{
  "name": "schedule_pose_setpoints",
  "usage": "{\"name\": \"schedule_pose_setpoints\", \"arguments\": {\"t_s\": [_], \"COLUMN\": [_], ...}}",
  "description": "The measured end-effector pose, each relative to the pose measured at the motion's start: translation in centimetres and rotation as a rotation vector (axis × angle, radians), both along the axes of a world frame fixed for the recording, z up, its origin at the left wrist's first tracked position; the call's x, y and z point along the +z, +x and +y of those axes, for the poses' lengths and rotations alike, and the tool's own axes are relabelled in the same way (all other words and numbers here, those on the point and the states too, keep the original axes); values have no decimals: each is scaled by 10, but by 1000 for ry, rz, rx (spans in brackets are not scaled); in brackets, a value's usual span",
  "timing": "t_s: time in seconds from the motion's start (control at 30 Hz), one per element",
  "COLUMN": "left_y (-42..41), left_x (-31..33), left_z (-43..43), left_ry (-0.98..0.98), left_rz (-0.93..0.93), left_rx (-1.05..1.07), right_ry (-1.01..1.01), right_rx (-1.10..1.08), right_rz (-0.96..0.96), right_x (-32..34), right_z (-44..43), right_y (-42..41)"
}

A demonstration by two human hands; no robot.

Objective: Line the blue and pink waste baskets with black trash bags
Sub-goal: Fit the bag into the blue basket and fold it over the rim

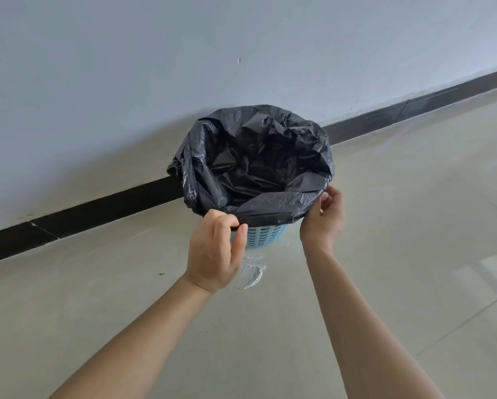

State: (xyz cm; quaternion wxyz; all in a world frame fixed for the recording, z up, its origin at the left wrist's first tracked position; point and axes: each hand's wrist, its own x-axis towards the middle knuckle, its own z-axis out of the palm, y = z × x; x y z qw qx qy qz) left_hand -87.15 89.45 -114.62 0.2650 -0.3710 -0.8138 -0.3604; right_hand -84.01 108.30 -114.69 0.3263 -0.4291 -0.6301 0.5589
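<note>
The blue waste basket (263, 236) stands on the floor by the wall, just beyond both hands, and the left hand (215, 251) and right hand (323, 217) each pinch the black trash bag (270, 168) hem at its near rim.

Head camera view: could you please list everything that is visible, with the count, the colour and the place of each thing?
waste basket: one, blue with small slots, on the floor close to the wall, mostly covered by the bag.
trash bag: one, black, inside the basket, its edge folded over the rim.
floor: one, beige and glossy, lower part of the view.
white smear: one, on the floor in front of the basket.
wall: one, pale grey, upper part.
baseboard: one, black strip where wall meets floor.
left hand: one, bare, at the bag's near edge.
right hand: one, bare, at the bag's right edge.
</note>
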Motion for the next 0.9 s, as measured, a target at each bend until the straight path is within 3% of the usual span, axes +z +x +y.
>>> {"name": "schedule_pose_setpoints", "arguments": {"t_s": [0.17, 0.27, 0.37, 0.43, 0.53, 0.63, 0.8, 0.83, 0.9], "left_y": [-16, -41, -59, -58, -43, -41, -54, -58, -67], "left_x": [43, 68, 68, 58, 47, 49, 64, 66, 67], "left_z": [2, 5, 13, 26, 37, 38, 26, 22, 13], "left_ry": [348, 377, 129, 82, 315, 579, 598, 587, 547], "left_rz": [-358, -313, -258, -464, -747, -979, -1023, -1024, -1052], "left_rx": [303, 474, 455, 416, 385, 359, 377, 395, 398], "right_ry": [-180, -201, -188, -121, -26, -74, -432, -400, -114], "right_rx": [-33, -213, -124, 2, 76, 87, 115, 91, 82], "right_rz": [38, 70, 124, 87, 80, 116, 7, -20, -8], "right_x": [14, 34, 51, 54, 47, 43, 43, 46, 57], "right_z": [22, 27, 11, -11, -35, -37, -17, -14, -9], "right_y": [-7, -11, -19, -23, -18, -14, -13, -11, -7]}}
